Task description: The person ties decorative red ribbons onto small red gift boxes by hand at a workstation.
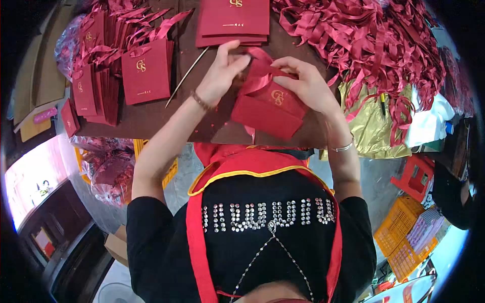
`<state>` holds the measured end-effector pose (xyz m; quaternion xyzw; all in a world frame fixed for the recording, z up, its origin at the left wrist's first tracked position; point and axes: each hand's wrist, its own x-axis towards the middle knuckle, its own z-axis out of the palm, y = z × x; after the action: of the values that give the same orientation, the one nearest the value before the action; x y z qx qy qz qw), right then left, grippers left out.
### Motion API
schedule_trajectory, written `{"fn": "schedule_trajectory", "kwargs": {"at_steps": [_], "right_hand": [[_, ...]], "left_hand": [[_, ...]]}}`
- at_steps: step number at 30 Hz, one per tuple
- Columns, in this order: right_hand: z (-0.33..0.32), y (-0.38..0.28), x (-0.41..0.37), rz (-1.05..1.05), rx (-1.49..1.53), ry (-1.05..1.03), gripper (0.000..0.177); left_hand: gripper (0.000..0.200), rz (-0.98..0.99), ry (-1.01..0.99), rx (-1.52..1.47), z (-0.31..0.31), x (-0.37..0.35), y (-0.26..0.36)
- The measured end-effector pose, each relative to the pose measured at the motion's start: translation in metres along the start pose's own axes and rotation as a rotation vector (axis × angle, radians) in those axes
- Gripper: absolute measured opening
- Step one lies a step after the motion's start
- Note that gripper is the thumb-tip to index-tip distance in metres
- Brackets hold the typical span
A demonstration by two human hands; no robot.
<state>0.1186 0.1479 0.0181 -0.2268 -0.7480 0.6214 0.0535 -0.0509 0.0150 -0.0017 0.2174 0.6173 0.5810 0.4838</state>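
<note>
A small dark red paper gift bag [268, 114] with a gold monogram lies tilted on the brown table in front of me. A red satin ribbon [258, 82] loops over its upper end. My right hand [308, 86] is closed on the bag's upper right part, fingers bent over its edge and the ribbon. At the bag's upper left, my left hand [226, 70] has its fingers curled around the ribbon's far loop; its fingertips are slightly blurred. Beyond the hands lies a stack of larger red bags [233, 22].
Ribboned red bags [146, 73] stand at the left, near a thin stick [187, 77]. A big heap of red ribbons [364, 40] covers the right, above gold sheeting [361, 121] with a pen [383, 104]. Yellow crates [404, 232] and another person's dark sleeve [449, 194] are at right.
</note>
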Motion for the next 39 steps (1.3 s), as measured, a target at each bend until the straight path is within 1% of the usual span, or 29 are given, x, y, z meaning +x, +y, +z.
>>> {"fn": "schedule_trajectory", "kwargs": {"at_steps": [1, 3, 5, 6, 9, 10, 11, 13, 15, 17, 18, 19, 20, 21, 22, 23, 24, 25, 27, 28, 29, 30, 31, 33, 34, 35, 36, 37, 39], "right_hand": [[-0.001, 0.003, 0.002, 0.001, 0.001, 0.005, 0.028], [-0.003, 0.007, 0.004, 0.024, 0.052, 0.006, 0.028], [-0.005, 0.008, 0.006, 0.043, 0.093, -0.030, 0.028], [-0.005, 0.008, 0.007, 0.058, 0.135, -0.065, 0.028], [-0.007, 0.006, 0.007, 0.053, 0.145, -0.071, 0.028], [-0.007, 0.008, 0.008, 0.052, 0.146, -0.073, 0.028], [-0.007, 0.011, 0.009, 0.027, 0.078, -0.033, 0.029], [-0.007, 0.011, 0.010, 0.001, 0.010, 0.014, 0.030], [0.000, 0.006, 0.010, 0.053, -0.045, -0.067, 0.027], [0.014, 0.011, 0.012, 0.075, -0.052, -0.125, 0.028], [0.023, 0.013, 0.012, -0.001, -0.169, -0.099, 0.029], [0.031, 0.014, 0.011, -0.078, -0.286, -0.073, 0.029], [0.036, 0.014, 0.010, -0.116, -0.193, -0.070, 0.027], [0.036, 0.015, 0.010, -0.114, -0.191, -0.074, 0.027], [0.034, 0.016, 0.009, -0.266, -0.233, 0.033, 0.025], [0.030, 0.017, 0.007, -0.417, -0.273, 0.141, 0.024], [0.019, 0.015, 0.004, -0.439, -0.403, 0.217, 0.022], [0.012, 0.017, -0.002, -0.380, -0.423, 0.319, 0.022], [-0.001, 0.013, -0.017, -0.095, -0.253, 0.393, 0.021], [-0.004, 0.014, -0.024, -0.083, -0.283, 0.410, 0.020], [-0.003, 0.016, -0.029, -0.078, -0.283, 0.417, 0.020], [-0.001, 0.021, -0.033, -0.115, -0.365, 0.369, 0.019], [0.001, 0.022, -0.037, -0.154, -0.446, 0.319, 0.019], [0.010, 0.020, -0.039, -0.190, -0.470, 0.321, 0.017], [0.012, 0.020, -0.039, -0.216, -0.535, 0.290, 0.017], [0.014, 0.020, -0.040, -0.242, -0.601, 0.259, 0.017], [0.017, 0.020, -0.042, -0.191, -0.607, 0.248, 0.017], [0.019, 0.018, -0.043, -0.190, -0.607, 0.247, 0.017], [0.020, 0.015, -0.047, -0.217, -0.579, 0.231, 0.017]], "left_hand": [[0.052, -0.002, -0.042, 0.014, -0.001, -0.009, -0.005], [0.052, 0.032, 0.007, 0.032, -0.002, -0.019, -0.015], [0.046, 0.031, -0.172, 0.131, -0.018, -0.026, -0.023], [0.041, -0.005, -0.216, 0.083, -0.021, -0.030, -0.019], [0.037, -0.081, -0.263, 0.188, -0.032, -0.041, -0.005], [0.036, -0.020, -0.247, 0.155, -0.035, -0.044, -0.011], [0.036, -0.020, -0.247, 0.156, -0.041, -0.049, -0.006], [0.037, -0.203, -0.386, 0.092, -0.057, -0.063, 0.015], [0.035, -0.170, -0.367, 0.018, -0.063, -0.077, 0.018], [0.031, -0.151, -0.443, -0.305, -0.071, -0.087, 0.018], [0.028, -0.114, -0.531, -0.460, -0.069, -0.087, 0.023], [0.028, -0.115, -0.526, -0.461, -0.066, -0.089, 0.023], [0.028, -0.010, -0.479, -0.426, -0.060, -0.091, 0.022], [0.029, 0.095, -0.432, -0.390, -0.054, -0.093, 0.022], [0.026, 0.120, -0.361, -0.349, -0.050, -0.094, 0.023], [0.026, 0.117, -0.359, -0.351, -0.052, -0.094, 0.018], [0.024, 0.151, -0.320, -0.284, -0.056, -0.091, 0.010], [0.022, 0.183, -0.286, -0.216, -0.058, -0.089, 0.006], [0.019, 0.123, -0.262, -0.265, -0.058, -0.089, 0.009], [0.018, 0.108, -0.221, -0.278, -0.057, -0.089, 0.009], [0.018, 0.092, -0.180, -0.291, -0.056, -0.090, 0.010], [0.016, 0.040, -0.110, -0.167, -0.055, -0.090, 0.012], [0.016, 0.036, -0.114, -0.166, -0.054, -0.088, 0.010], [0.013, 0.124, -0.113, -0.075, -0.053, -0.085, 0.003], [0.013, 0.123, -0.113, -0.073, -0.051, -0.086, 0.004], [0.012, 0.161, -0.048, -0.055, -0.048, -0.088, 0.006], [0.010, 0.199, 0.017, -0.038, -0.046, -0.089, 0.007], [0.010, 0.199, 0.018, -0.038, -0.046, -0.087, 0.008], [0.007, 0.431, 0.225, 0.038, -0.049, -0.084, 0.009]]}}
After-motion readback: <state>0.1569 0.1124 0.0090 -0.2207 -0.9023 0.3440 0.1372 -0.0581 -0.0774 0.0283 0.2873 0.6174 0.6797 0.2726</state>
